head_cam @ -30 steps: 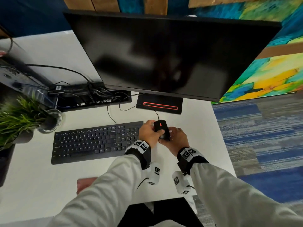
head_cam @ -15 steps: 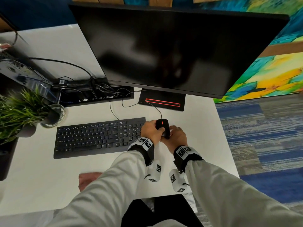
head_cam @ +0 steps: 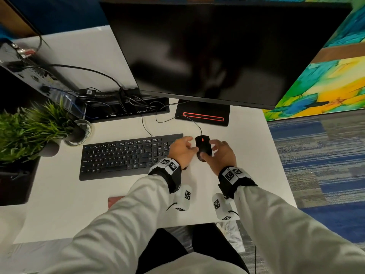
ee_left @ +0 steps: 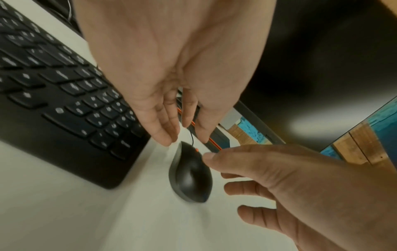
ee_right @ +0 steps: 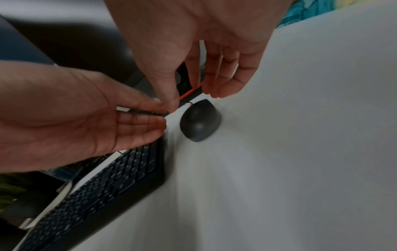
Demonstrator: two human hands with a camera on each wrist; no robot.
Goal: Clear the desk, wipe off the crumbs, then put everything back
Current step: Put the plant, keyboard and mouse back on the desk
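Note:
A black wired mouse (head_cam: 203, 147) with a red wheel lies on the white desk (head_cam: 59, 194), just right of the black keyboard (head_cam: 126, 155). My left hand (head_cam: 190, 144) hovers at its left side, fingers straight and loose, holding nothing. To the mouse's right my right hand (head_cam: 213, 147) is also spread, thumb near its rear. The left wrist view shows the mouse (ee_left: 190, 176) free between the fingertips. It stands equally free (ee_right: 200, 118) in the right wrist view. A reddish cloth (head_cam: 114, 200) peeks out from under my left sleeve.
A large dark monitor (head_cam: 217, 46) on a black stand (head_cam: 203, 111) rises right behind the mouse. A potted plant (head_cam: 29, 131) and a glass stand at the left, with tangled cables (head_cam: 118, 99) and a small computer behind. The desk's right edge drops to blue carpet (head_cam: 316, 155).
Both hands held the mouse before; their fingers have now spread off it and it rests on the desk beside the keyboard.

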